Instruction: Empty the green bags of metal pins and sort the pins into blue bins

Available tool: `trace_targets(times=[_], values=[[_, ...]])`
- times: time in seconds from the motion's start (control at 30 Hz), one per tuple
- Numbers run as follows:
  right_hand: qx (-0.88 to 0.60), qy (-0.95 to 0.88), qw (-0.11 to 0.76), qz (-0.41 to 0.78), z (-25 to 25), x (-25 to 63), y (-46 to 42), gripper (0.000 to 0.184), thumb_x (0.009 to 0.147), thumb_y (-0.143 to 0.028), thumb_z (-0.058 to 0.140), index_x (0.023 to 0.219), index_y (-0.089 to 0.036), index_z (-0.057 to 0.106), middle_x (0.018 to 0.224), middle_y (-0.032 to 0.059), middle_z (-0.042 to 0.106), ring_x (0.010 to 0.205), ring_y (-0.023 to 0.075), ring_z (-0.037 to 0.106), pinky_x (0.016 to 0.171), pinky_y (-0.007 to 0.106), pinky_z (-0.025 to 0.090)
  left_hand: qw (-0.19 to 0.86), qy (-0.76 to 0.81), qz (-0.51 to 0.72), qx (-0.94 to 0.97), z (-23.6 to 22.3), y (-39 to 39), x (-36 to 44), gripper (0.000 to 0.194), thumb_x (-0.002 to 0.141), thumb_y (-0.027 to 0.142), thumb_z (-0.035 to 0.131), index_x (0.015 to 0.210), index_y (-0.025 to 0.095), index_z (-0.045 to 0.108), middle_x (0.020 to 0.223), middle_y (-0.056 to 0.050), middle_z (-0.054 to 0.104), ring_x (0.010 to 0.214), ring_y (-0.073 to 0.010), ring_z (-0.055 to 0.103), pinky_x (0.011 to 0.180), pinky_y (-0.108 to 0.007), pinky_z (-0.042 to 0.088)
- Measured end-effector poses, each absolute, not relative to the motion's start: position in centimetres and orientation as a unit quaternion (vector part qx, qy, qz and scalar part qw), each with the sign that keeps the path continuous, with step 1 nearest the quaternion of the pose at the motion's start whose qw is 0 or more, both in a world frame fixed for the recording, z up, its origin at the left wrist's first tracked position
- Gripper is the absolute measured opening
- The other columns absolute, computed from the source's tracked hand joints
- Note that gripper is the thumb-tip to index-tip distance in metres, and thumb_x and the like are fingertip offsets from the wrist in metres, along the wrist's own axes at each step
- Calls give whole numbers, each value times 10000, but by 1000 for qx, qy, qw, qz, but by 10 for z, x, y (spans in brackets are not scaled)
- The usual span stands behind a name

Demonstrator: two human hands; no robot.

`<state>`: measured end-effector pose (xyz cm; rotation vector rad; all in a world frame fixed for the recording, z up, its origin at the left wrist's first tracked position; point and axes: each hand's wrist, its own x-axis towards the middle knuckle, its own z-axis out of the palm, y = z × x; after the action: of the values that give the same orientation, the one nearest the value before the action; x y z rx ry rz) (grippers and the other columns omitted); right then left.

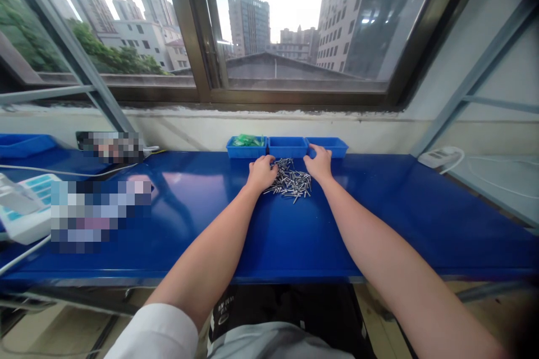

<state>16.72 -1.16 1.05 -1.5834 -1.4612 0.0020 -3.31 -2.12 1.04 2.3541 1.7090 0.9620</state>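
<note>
A loose pile of thin silvery metal pins lies on the blue table, in front of three small blue bins. My left hand rests at the pile's left edge, its fingers bent and thumb apart, touching some pins. To the right of the pile, my right hand is at the front of the right bin, thumb and fingers apart and nothing visible between them. Green pieces fill the left bin. The middle bin stands between the other two.
The blue tabletop runs along a windowed wall. On the left are a white device with cables, blurred-out items and another blue tray. A white power strip lies at the right, near a metal frame post.
</note>
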Motion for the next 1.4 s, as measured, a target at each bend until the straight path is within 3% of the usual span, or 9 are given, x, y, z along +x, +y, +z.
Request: trace_targets(times=[0.33, 0.53, 0.7, 0.8, 0.93, 1.07, 1.2, 1.4], values=[[-717, -558, 419, 8, 10, 182, -5, 688, 692, -342, 564, 1351, -183, 444, 1438, 92, 382, 1193, 362, 353, 953, 515, 340, 42, 561, 293, 773, 11, -22, -33, 309, 846, 300, 476, 1118, 198, 582, 1139, -89, 627, 1094, -267, 556, 941, -437, 397], [-723, -572, 384, 45, 5, 183, -4, 731, 670, -353, 609, 1360, -214, 411, 1503, 105, 254, 1228, 394, 317, 963, 556, 330, 50, 558, 276, 781, 11, -24, -32, 330, 842, 309, 484, 1137, 193, 575, 1160, -103, 611, 1112, -275, 543, 947, -440, 396], [-696, -586, 416, 4, 7, 171, -9, 499, 697, -304, 588, 1180, -182, 554, 1299, 150, 438, 1176, 342, 369, 954, 499, 350, 43, 543, 266, 795, 10, -24, -31, 369, 854, 361, 475, 1162, 184, 573, 1178, -110, 607, 1109, -280, 548, 941, -433, 409], [-672, -640, 372, 20, 10, 160, -15, 346, 713, -327, 595, 1030, -192, 624, 1118, 124, 519, 1111, 305, 426, 946, 449, 366, 44, 534, 248, 807, 8, -24, -30, 410, 863, 402, 461, 1190, 180, 568, 1215, -113, 599, 1153, -279, 529, 963, -421, 403], [-648, -708, 278, 47, 9, 148, -22, 415, 740, -474, 594, 1054, -205, 639, 1107, 120, 535, 1106, 305, 443, 933, 440, 370, 41, 517, 233, 823, 5, -22, -31, 411, 875, 409, 440, 1187, 185, 584, 1250, -101, 589, 1173, -253, 524, 988, -372, 396], [-646, -731, 215, 41, 4, 143, -22, 427, 774, -501, 557, 1080, -220, 657, 1125, 130, 550, 1103, 315, 462, 917, 446, 374, 36, 513, 227, 827, 2, -19, -31, 384, 876, 408, 432, 1127, 185, 618, 1214, -93, 611, 1134, -239, 549, 974, -341, 410], [-637, -742, 208, 36, 1, 143, -20, 335, 816, -455, 516, 1029, -258, 683, 1090, 111, 577, 1077, 293, 503, 899, 438, 386, 29, 508, 218, 833, 1, -18, -32, 345, 877, 398, 425, 1063, 199, 638, 1149, -81, 635, 1088, -233, 567, 925, -331, 434], [-603, -763, 227, 47, 3, 141, -20, 212, 816, -326, 533, 907, -235, 701, 991, 72, 638, 958, 216, 574, 859, 331, 414, 25, 510, 221, 831, 0, -18, -32, 317, 879, 387, 428, 1027, 208, 644, 1117, -77, 637, 1069, -227, 566, 904, -330, 437]])
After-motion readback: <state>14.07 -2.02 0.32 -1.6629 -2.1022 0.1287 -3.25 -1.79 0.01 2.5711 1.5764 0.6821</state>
